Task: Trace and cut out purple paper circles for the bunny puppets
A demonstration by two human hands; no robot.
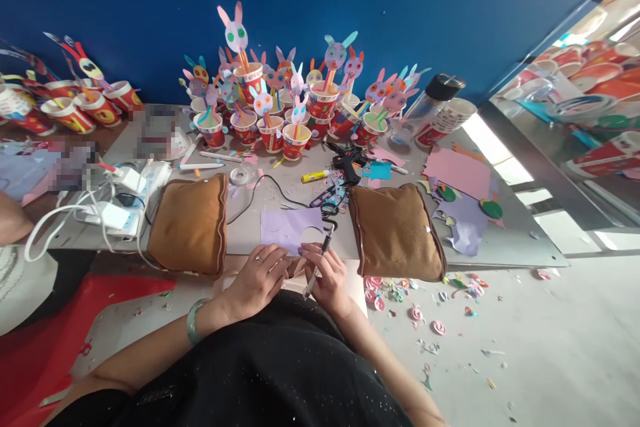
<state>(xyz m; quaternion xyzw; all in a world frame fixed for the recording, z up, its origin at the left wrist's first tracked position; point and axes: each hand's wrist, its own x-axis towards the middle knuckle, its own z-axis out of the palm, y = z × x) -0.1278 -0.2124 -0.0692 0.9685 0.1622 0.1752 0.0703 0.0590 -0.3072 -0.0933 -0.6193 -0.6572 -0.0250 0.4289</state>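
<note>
Holding a slim pen (311, 280) in the right hand (327, 275), with fingers clamped on its barrel; bending the left hand (257, 277) inward, though cannot tell whether gripping anything. See, at twelve o'clock on the counter (245, 237), a lilac paper sheet (280, 223) with a round bite cut out. Could crease it by pressing at its near edge, or drag it by snagging the black cord (265, 177) curving beyond, from eleven o'clock.

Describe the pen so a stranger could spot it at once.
Start at the grey table with two brown cushions. Between them, at the near edge, find the person's right hand. The slim pen slants upright in it, its upper end dark; unlike the yellow marker lying on the table, it is held.
</note>
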